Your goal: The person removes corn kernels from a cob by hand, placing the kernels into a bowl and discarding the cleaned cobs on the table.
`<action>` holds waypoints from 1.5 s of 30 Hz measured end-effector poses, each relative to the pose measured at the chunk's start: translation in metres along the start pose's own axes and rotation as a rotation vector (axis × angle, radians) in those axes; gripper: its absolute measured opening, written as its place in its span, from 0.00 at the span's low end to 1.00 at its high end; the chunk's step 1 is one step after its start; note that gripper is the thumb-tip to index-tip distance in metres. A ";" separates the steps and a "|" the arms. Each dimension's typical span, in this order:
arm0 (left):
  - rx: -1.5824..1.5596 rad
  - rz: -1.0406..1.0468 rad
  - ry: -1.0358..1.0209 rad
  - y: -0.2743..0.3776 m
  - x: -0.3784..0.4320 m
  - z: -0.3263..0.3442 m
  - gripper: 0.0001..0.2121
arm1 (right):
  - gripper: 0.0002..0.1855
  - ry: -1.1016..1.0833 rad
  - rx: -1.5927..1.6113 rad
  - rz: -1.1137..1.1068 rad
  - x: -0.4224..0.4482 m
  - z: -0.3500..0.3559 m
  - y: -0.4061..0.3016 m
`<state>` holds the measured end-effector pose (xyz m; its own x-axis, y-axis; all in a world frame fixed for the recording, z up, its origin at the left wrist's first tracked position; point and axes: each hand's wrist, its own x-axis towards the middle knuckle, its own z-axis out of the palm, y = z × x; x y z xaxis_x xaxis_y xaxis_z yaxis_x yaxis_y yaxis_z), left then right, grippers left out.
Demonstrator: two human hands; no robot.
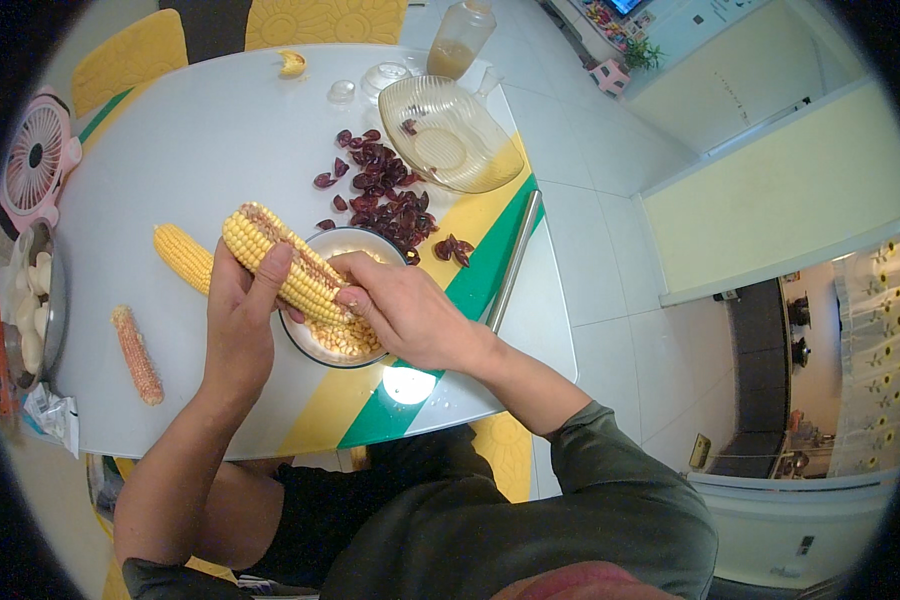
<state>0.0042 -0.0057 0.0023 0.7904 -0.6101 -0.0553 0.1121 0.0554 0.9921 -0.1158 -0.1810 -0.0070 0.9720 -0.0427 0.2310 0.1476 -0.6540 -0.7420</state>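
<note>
My left hand grips a yellow corn cob around its middle, the thumb lying across the kernels. Several rows along the cob's upper side are stripped down to the reddish core. At the cob's lower end my right hand holds on, thumb pressed against the kernels. The cob is tilted above a white bowl with a dark rim, where loose corn kernels lie. Partly hidden behind my left hand, another full corn cob rests on the table. A bare cob lies farther left.
Dark red fruit pieces lie beyond the bowl, beside a clear ribbed glass dish. A metal tube lies near the table's right edge. A bottle of brown liquid stands at the back. At left are a pink fan and a metal basin.
</note>
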 end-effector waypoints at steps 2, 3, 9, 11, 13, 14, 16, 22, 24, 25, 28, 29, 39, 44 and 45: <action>-0.006 0.004 -0.012 -0.001 0.000 -0.001 0.18 | 0.18 -0.001 0.001 -0.002 0.000 0.000 0.000; -0.005 0.004 -0.011 -0.001 0.000 -0.001 0.18 | 0.19 0.008 0.003 -0.008 0.000 0.001 -0.001; 0.015 0.024 0.016 0.003 -0.002 0.005 0.18 | 0.19 0.001 -0.020 0.005 0.000 -0.002 -0.006; 0.024 0.034 -0.001 0.004 -0.003 0.006 0.18 | 0.19 -0.027 -0.010 0.045 0.001 -0.003 -0.006; 0.021 0.030 -0.008 0.004 -0.003 0.006 0.18 | 0.19 -0.022 -0.003 0.054 0.000 -0.002 -0.004; 0.017 0.027 -0.014 0.004 -0.003 0.006 0.17 | 0.19 -0.022 -0.004 0.054 0.000 -0.002 -0.002; 0.017 0.027 -0.015 0.004 -0.003 0.005 0.17 | 0.18 -0.003 -0.031 0.028 0.000 0.000 -0.001; 0.026 0.033 -0.020 0.003 -0.004 0.005 0.17 | 0.16 -0.048 -0.101 0.063 0.001 0.001 -0.004; 0.029 0.034 -0.019 0.003 -0.004 0.006 0.17 | 0.16 -0.045 -0.102 0.060 0.001 0.003 -0.002; 0.034 0.034 -0.017 0.003 -0.003 0.006 0.17 | 0.16 -0.042 -0.102 0.057 0.001 0.004 -0.001; 0.040 0.037 -0.018 0.003 -0.003 0.005 0.16 | 0.16 -0.065 -0.112 0.070 0.001 0.004 -0.001; 0.039 0.041 -0.023 0.003 -0.003 0.005 0.16 | 0.16 -0.065 -0.111 0.069 0.001 0.004 -0.001; 0.051 0.045 -0.023 0.002 -0.003 0.004 0.16 | 0.13 -0.069 -0.147 0.040 0.003 0.003 -0.005; 0.056 0.054 -0.021 0.000 -0.002 0.003 0.16 | 0.14 -0.074 -0.156 0.012 0.006 -0.002 -0.008; 0.057 0.053 -0.020 0.000 -0.002 0.003 0.16 | 0.14 -0.087 -0.175 0.013 0.007 -0.003 -0.009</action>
<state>0.0007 -0.0066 0.0024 0.7818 -0.6236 -0.0007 0.0355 0.0433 0.9984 -0.1110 -0.1776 0.0031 0.9868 0.0085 0.1617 0.1086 -0.7757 -0.6216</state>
